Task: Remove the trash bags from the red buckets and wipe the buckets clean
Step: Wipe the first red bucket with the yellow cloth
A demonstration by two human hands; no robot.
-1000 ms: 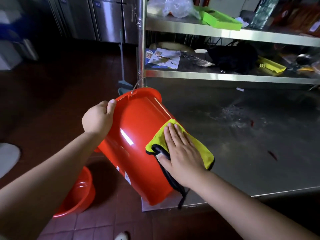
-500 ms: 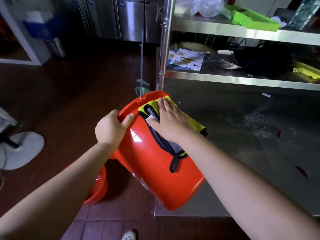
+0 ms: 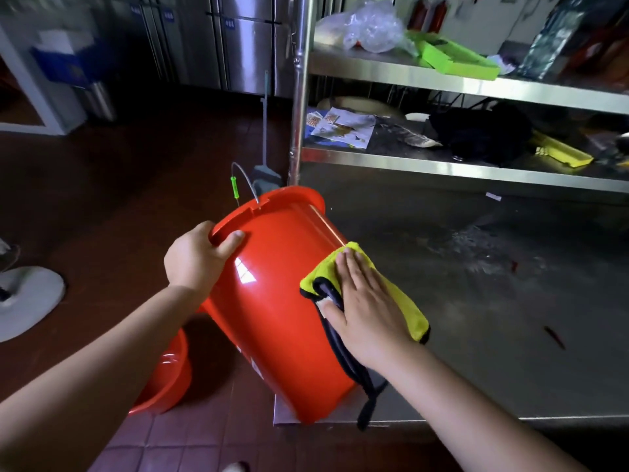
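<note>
I have the red bucket [image 3: 272, 301] tipped on its side, its base resting on the near corner of the steel bench [image 3: 476, 301] and its mouth pointing away from me. My left hand [image 3: 197, 260] grips the rim, thumb curled over the lip. My right hand [image 3: 366, 308] lies flat with fingers straight, pressing the yellow cloth [image 3: 401, 301] against the bucket's outer wall. Half a second ago that cloth was up at the rim; now it sits at mid-wall, on the side of the bucket facing the bench, so I judge one stroke down the outside just finished. No bag shows on this bucket, so it looks to be in the wiping stage. A second red bucket [image 3: 163, 376] sits on the floor, below and left of the first.
</note>
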